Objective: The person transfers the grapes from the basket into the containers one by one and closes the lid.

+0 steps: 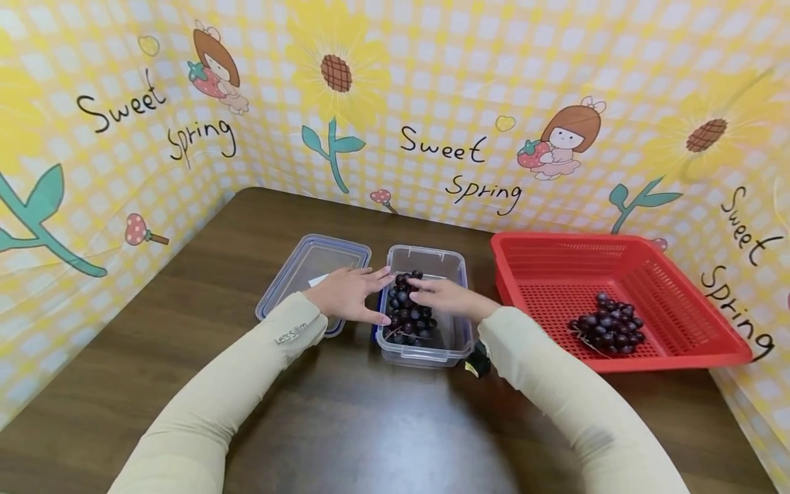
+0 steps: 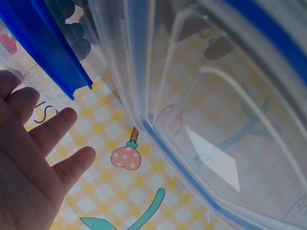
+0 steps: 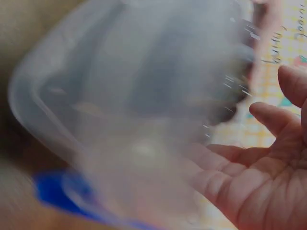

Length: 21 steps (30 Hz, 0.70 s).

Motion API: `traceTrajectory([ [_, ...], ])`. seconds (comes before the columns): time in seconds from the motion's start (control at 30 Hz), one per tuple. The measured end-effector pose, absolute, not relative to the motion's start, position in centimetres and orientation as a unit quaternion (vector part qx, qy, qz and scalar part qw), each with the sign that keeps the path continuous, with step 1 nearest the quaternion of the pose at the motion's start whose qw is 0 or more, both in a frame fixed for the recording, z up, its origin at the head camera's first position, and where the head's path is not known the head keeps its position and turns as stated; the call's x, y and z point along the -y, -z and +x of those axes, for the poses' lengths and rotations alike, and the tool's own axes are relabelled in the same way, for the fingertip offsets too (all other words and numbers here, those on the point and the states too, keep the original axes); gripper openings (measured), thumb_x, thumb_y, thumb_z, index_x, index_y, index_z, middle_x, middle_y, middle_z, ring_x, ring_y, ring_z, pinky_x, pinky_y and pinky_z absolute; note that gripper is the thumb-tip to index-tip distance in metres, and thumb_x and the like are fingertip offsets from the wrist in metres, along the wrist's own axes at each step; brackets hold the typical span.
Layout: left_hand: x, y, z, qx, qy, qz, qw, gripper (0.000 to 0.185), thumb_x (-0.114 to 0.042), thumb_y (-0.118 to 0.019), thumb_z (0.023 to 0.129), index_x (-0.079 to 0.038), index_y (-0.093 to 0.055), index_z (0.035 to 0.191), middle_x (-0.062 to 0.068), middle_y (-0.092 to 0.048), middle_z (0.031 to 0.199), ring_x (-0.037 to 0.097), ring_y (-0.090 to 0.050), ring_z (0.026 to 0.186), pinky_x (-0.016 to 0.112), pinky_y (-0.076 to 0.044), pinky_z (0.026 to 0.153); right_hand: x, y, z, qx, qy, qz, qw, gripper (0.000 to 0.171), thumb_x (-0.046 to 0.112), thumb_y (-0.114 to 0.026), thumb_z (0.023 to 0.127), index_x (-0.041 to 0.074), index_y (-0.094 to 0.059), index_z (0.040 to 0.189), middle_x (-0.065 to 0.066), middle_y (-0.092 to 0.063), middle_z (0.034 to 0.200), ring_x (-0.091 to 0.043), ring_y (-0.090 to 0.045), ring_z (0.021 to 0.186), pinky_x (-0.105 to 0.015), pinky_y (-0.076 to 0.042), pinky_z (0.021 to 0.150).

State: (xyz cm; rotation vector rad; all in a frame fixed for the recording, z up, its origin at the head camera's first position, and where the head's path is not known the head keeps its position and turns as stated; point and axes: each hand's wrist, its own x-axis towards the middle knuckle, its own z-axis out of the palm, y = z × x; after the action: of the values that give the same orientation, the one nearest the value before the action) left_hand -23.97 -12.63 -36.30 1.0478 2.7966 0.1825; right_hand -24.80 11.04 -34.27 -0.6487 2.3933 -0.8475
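Note:
Dark grapes (image 1: 410, 312) lie in the left part of a clear plastic container (image 1: 453, 261) at the middle of the table. My left hand (image 1: 350, 293) is at the container's left rim, its fingers extended and spread. Over the container's right side reaches my right hand (image 1: 453, 298), its fingertips right at the grapes. In the left wrist view the fingers (image 2: 55, 129) are apart beside a blue clip flap (image 2: 48, 48). The right wrist view is blurred; there the right hand (image 3: 259, 177) is spread beside the container's wall with nothing gripped.
A clear lid with a blue seal (image 1: 308, 254) lies left of the container, partly under the left hand. To the right, a red basket (image 1: 518, 274) holds another bunch of grapes (image 1: 611, 326). A small black object (image 1: 479, 359) sits by the right sleeve. Patterned cloth (image 1: 432, 89) hangs behind the table.

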Motion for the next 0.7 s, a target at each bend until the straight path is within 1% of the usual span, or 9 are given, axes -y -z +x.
traceTrajectory([
  [0.1,12.6,36.3,-23.9,-0.932,-0.065,0.349,0.077,0.086,-0.064,-0.051,0.087,-0.008,-0.031,0.15,0.012,-0.025,0.155,0.041,-0.034,0.135,0.06,-0.026,0.107,-11.9,32.5,-25.0,-0.878,0.329,-0.239,0.253,0.055,0.03,-0.047,0.101,0.009,-0.033,0.15,-0.017,-0.03,0.153,-0.034,-0.03,0.139,-0.051,-0.027,0.11],
  [0.23,12.5,36.4,-24.0,-0.931,-0.067,0.35,0.075,0.086,-0.064,-0.051,0.087,-0.008,-0.031,0.15,0.012,-0.025,0.155,0.04,-0.035,0.135,0.06,-0.027,0.106,-13.7,30.2,-25.6,-0.872,0.342,-0.244,0.253,0.063,0.031,-0.058,0.096,0.014,-0.032,0.151,-0.015,-0.031,0.153,-0.033,-0.029,0.139,-0.052,-0.031,0.107],
  [0.3,12.6,36.5,-24.0,-0.932,-0.07,0.349,0.075,0.086,-0.063,-0.051,0.087,-0.007,-0.031,0.15,0.012,-0.025,0.155,0.04,-0.035,0.134,0.059,-0.028,0.106,-14.8,29.3,-25.9,-0.871,0.338,-0.252,0.253,0.067,0.03,-0.062,0.093,0.014,-0.032,0.151,-0.018,-0.033,0.152,-0.035,-0.035,0.136,-0.052,-0.038,0.102],
  [0.4,12.6,36.5,-24.0,-0.933,-0.069,0.344,0.078,0.087,-0.063,-0.05,0.087,-0.008,-0.03,0.151,0.011,-0.024,0.155,0.039,-0.034,0.135,0.058,-0.027,0.107,-16.8,28.2,-26.3,-0.873,0.332,-0.253,0.254,0.07,0.026,-0.067,0.091,0.014,-0.033,0.15,-0.023,-0.036,0.148,-0.035,-0.046,0.126,-0.048,-0.05,0.09],
  [0.5,12.6,36.5,-24.0,-0.933,-0.07,0.343,0.079,0.087,-0.063,-0.05,0.087,-0.009,-0.029,0.151,0.01,-0.024,0.156,0.039,-0.034,0.136,0.058,-0.027,0.107,-18.9,27.4,-26.5,-0.872,0.332,-0.246,0.261,0.071,0.022,-0.068,0.089,0.013,-0.033,0.15,-0.025,-0.038,0.145,-0.034,-0.055,0.114,-0.042,-0.055,0.079],
  [0.63,12.5,36.6,-24.0,-0.934,-0.07,0.343,0.079,0.087,-0.063,-0.052,0.086,-0.009,-0.029,0.151,0.011,-0.024,0.155,0.039,-0.034,0.135,0.058,-0.027,0.107,-21.9,26.8,-26.8,-0.862,0.351,-0.23,0.283,0.073,0.022,-0.067,0.089,0.011,-0.03,0.151,-0.025,-0.039,0.144,-0.033,-0.058,0.111,-0.041,-0.055,0.078],
  [0.7,12.4,36.6,-24.0,-0.934,-0.071,0.341,0.079,0.087,-0.063,-0.052,0.086,-0.009,-0.029,0.151,0.011,-0.025,0.155,0.039,-0.034,0.135,0.058,-0.027,0.107,-23.4,26.5,-26.9,-0.858,0.365,-0.215,0.291,0.076,0.022,-0.067,0.088,0.011,-0.027,0.152,-0.025,-0.038,0.145,-0.035,-0.055,0.116,-0.043,-0.055,0.08],
])
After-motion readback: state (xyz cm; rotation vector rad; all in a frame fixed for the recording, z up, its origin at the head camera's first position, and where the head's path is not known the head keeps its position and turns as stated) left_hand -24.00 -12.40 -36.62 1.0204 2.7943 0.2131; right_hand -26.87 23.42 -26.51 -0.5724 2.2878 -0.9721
